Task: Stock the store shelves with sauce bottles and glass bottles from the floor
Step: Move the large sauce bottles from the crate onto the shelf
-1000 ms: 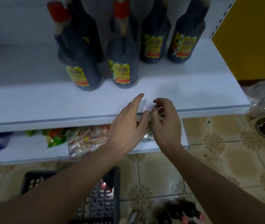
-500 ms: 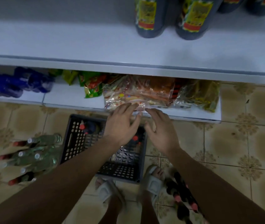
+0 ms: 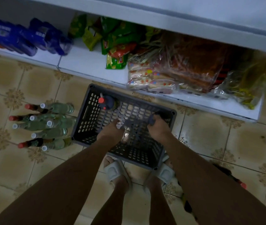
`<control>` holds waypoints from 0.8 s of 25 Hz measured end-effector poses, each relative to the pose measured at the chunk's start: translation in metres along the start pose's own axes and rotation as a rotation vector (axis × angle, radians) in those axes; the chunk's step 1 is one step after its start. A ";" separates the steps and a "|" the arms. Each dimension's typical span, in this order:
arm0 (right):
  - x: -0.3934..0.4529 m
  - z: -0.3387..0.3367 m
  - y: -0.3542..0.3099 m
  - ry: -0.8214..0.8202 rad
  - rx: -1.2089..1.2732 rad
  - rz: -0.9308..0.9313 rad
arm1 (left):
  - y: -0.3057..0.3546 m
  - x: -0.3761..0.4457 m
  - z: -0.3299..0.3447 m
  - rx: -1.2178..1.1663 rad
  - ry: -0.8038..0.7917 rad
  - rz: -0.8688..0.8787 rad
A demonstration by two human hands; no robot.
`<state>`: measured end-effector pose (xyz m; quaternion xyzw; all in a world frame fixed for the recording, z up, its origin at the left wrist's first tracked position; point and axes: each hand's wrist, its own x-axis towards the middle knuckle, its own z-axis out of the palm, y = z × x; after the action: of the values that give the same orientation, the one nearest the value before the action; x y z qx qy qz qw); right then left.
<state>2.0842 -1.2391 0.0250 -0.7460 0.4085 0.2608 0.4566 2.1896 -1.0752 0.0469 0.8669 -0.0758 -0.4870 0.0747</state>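
Both hands have gone down into the crate. The right hand grips a dark bottle top; the left hand's fingers I cannot tell. One red-capped sauce bottle stands inside.

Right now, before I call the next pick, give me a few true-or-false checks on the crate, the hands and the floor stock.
1. Both hands reach into the dark crate. True.
2. The right hand grips a dark bottle top. True.
3. A red-capped sauce bottle stands in the crate's far left corner. True.
4. The glass bottles stand upright on the lower shelf. False: they lie on the floor, left of the crate.
5. The left hand holds a snack bag. False: what its fingers do cannot be told.
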 end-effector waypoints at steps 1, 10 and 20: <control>0.011 0.005 0.003 -0.010 0.055 0.059 | -0.008 0.007 -0.004 0.038 0.006 0.009; 0.085 0.046 0.016 0.056 0.601 0.439 | -0.042 0.102 -0.069 0.361 0.313 0.111; 0.110 0.082 0.039 0.215 0.232 0.404 | -0.059 0.180 -0.091 0.979 0.240 0.295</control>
<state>2.1082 -1.2166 -0.1138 -0.6153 0.6226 0.2175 0.4317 2.3631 -1.0495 -0.0679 0.8301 -0.4065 -0.2763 -0.2633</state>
